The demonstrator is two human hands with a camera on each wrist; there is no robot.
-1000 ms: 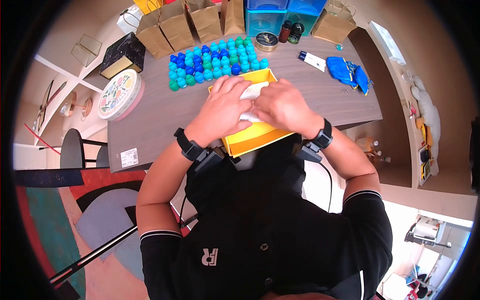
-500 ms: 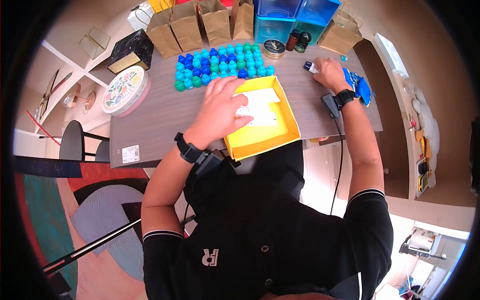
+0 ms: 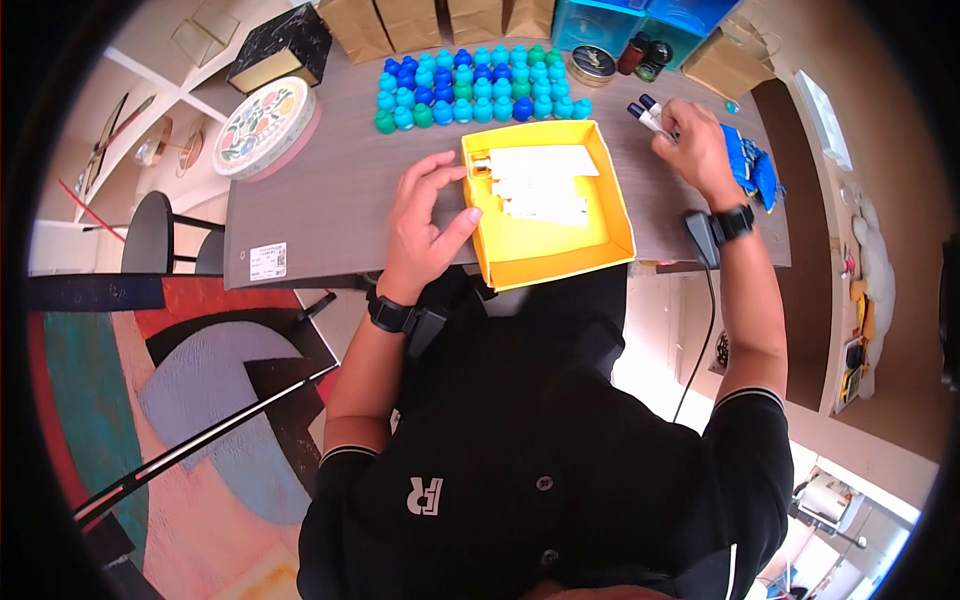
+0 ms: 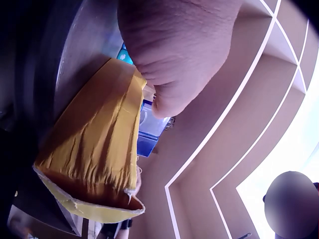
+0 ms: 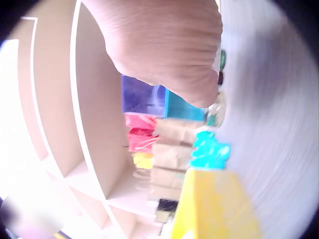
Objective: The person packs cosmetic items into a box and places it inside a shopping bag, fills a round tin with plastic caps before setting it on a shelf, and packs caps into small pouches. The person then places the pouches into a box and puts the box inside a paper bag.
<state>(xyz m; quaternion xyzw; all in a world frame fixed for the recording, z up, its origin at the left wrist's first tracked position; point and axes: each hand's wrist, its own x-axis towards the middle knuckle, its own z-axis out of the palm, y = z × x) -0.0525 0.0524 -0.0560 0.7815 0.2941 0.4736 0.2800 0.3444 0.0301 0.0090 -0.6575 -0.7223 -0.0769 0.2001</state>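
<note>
The yellow box (image 3: 556, 245) lies open near the table's front edge, with white flat items (image 3: 540, 180) and a small clear-and-gold piece (image 3: 480, 163) inside. Beside its left wall, the left hand (image 3: 420, 230) has its fingers spread and loosely bent, thumb and fingertips at the rim. To the right of the box, the right hand (image 3: 697, 152) pinches white tubes (image 3: 656, 122) whose two dark caps point up and left; its palm hides their other ends. In the left wrist view the box's wrinkled outer wall (image 4: 99, 134) shows below the left hand (image 4: 179, 55).
Rows of blue, teal and green bottle-like pieces (image 3: 483, 108) stand behind the box. Blue pouches (image 3: 750, 170) lie right of the right hand. A round floral tin (image 3: 262, 130), a black marbled box (image 3: 282, 48), a round compact (image 3: 592, 64) and paper bags (image 3: 410, 25) are around.
The right hand has left the box and moved right to the white tubes, where it now pinches them. The left hand has drawn back from over the box to its left rim.
</note>
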